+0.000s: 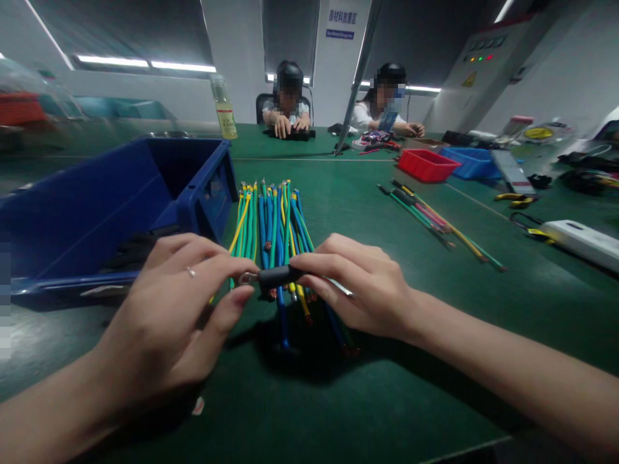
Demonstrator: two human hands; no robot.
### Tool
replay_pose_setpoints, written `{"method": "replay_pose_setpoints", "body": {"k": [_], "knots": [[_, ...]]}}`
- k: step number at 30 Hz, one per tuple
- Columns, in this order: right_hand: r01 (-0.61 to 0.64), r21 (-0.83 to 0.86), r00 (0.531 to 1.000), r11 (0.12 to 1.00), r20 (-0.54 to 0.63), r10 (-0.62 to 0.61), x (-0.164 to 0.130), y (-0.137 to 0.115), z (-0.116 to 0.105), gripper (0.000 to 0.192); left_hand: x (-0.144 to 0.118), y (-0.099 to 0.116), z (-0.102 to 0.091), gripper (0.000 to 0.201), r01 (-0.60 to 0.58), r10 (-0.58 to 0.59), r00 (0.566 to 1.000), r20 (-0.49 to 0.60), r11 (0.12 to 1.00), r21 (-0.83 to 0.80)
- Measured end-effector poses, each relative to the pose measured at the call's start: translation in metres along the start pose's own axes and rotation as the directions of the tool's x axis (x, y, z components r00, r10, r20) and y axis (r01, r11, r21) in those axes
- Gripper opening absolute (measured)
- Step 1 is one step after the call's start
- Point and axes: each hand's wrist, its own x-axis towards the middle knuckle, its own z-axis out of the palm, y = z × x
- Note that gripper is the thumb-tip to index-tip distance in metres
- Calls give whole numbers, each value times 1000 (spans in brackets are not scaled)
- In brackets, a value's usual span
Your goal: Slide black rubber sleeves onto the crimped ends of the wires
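Note:
A metal ring terminal (pixel 248 278) sticks out of a black sleeve (pixel 275 277), held level above the green table. My left hand (pixel 193 303) is closed, with thumb and forefinger at the ring end. Pinched in my right hand (pixel 360 280) is the other end of the black sleeve; what continues inside the palm is mostly hidden. Below and beyond both hands lies a bundle of blue, green and yellow cables (pixel 250 225), several with terminals at the far end and bare copper at the near end.
A blue bin (pixel 91 187) with dark pieces inside stands at left. Several loose wires (pixel 435 219) lie at right, near a red tray (pixel 428 165), a blue tray (pixel 471 162) and a white power strip (pixel 583 238). Two people sit across the table (pixel 348 193), beyond a bottle (pixel 224 109).

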Motion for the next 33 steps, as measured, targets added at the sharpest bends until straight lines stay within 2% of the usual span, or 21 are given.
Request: {"method": "replay_pose_setpoints", "body": {"k": [3, 13, 20, 24, 27, 30, 33], "knots": [[16, 2, 999, 1000, -33, -16, 0, 1, -1, 19, 1, 1, -1, 12, 2, -3, 999, -40, 1000, -19], [-10, -6, 1000, 1000, -5, 10, 1, 0, -1, 18, 2, 6, 0, 23, 85, -84, 996, 35, 996, -24], [7, -43, 1000, 999, 12, -6, 4, 2, -3, 21, 4, 6, -1, 15, 52, -51, 998, 35, 999, -16], [-77, -115, 997, 990, -5, 77, 8, 2, -8, 24, 4, 7, -1, 16, 71, -70, 997, 37, 997, -40], [-75, -137, 997, 988, 4, 76, 9, 3, -10, 27, 3, 7, -1, 15, 81, -80, 996, 25, 996, -26], [-44, -123, 999, 991, 6, 45, 8, 5, -12, 22, 2, 6, 0, 15, 90, -90, 996, 19, 996, -15], [-31, -101, 999, 994, -17, 29, 8, 7, -13, 13, 2, 6, -1, 13, 50, -50, 999, 0, 998, -44]]}}
